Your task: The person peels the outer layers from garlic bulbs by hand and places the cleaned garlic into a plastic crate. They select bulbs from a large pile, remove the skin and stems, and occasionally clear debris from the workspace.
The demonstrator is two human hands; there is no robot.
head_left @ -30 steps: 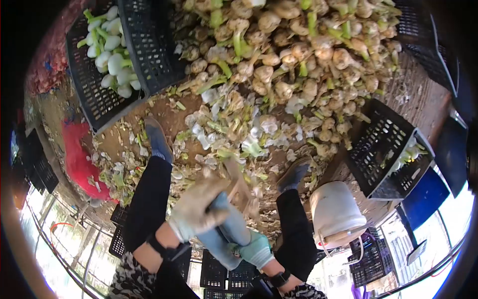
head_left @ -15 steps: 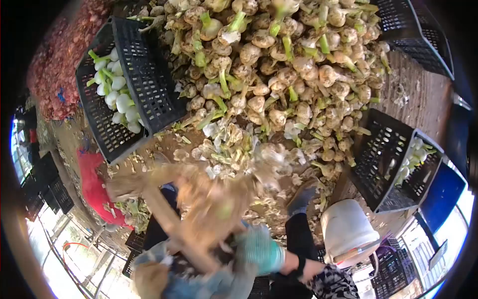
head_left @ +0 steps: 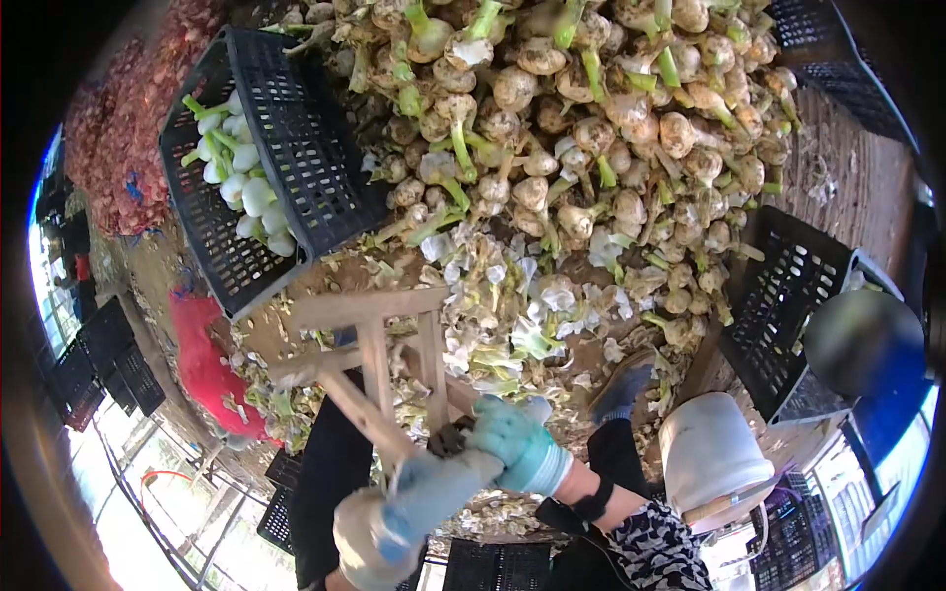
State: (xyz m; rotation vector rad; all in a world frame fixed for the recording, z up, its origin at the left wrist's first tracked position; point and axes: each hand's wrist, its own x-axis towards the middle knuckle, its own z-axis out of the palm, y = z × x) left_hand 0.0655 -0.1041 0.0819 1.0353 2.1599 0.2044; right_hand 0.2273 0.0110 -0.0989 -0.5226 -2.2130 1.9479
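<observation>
A small wooden stool (head_left: 376,362), tilted with its legs and rails up, is in front of me between my knees. My left hand (head_left: 414,507), in a white and blue-grey glove, is closed at the stool's near end. Just right of it, my right hand (head_left: 517,446), in a teal glove with a white cuff, has its fingers curled around the stool's near right part, touching the left glove. The gloves hide the exact grip points. Peeled garlic skins (head_left: 503,305) litter the floor beyond the stool.
A big heap of soiled garlic bulbs (head_left: 591,128) lies ahead. A black crate (head_left: 305,128) with clean white bulbs stands left, another black crate (head_left: 778,305) right. A white bucket (head_left: 709,453) is by my right leg, a red bag (head_left: 212,364) on the left. A blurred disc covers part of the right side.
The stool was a motion-blurred shape with brown debris around it; now it is sharp and steadier. My right hand has moved up slightly. The whole view has shifted a little.
</observation>
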